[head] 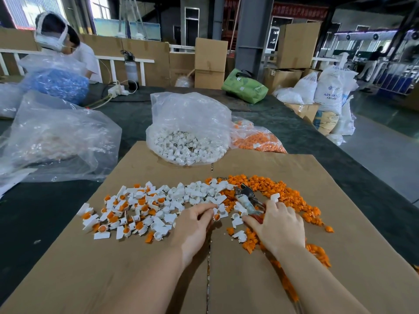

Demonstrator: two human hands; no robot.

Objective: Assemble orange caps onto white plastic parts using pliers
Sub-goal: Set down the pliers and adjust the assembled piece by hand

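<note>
A spread of white plastic parts [181, 196] lies across a flat sheet of cardboard [136, 268]; those at the left [122, 214] carry orange caps. Loose orange caps [292, 198] are heaped at the right. My left hand [192, 225] pinches a white part with an orange cap [217, 215] at its fingertips. My right hand [276, 225] rests over the red handles of the pliers [246, 200], fingers curled on them; the metal jaws point away from me into the pile.
A clear bag of white parts [188, 141] and a bag of orange caps [256, 139] stand behind the cardboard. A large crumpled clear bag [56, 137] lies at left. Another person [65, 44] works at the far left. Boxes and sacks [331, 91] stand beyond.
</note>
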